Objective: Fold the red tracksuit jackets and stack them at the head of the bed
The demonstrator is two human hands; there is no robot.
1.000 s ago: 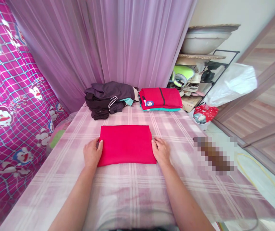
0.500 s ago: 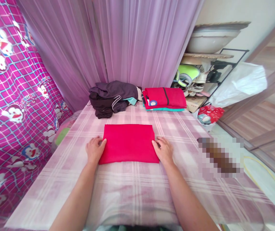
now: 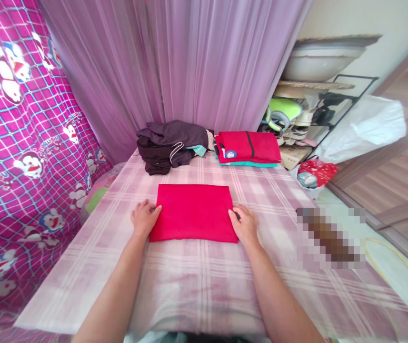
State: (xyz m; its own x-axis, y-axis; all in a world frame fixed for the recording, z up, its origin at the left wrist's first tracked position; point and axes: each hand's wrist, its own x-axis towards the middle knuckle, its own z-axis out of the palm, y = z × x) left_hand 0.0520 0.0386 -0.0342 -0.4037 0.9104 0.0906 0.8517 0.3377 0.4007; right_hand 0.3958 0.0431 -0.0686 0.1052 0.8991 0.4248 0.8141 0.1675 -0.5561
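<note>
Red cloth (image 3: 194,213): lies flat, edges squared.
Left hand (image 3: 144,220): loosely open, gripping nothing, thumb touching its left edge.
Right hand (image 3: 245,226): likewise, at its right edge.

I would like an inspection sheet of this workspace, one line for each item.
Surface: plaid cover, wrinkled at the near edge.
Work: red cloth, folded flat.
Clutter: dark clothes heaped, folded stack beside them; blurred object at right, cannot identify.
Hands: left hand and right hand touch the red cloth's opposite sides.
Cables: yellow cord on the floor, type unclear.
Surroundings: curtain behind, shoes on a rack at right.
</note>
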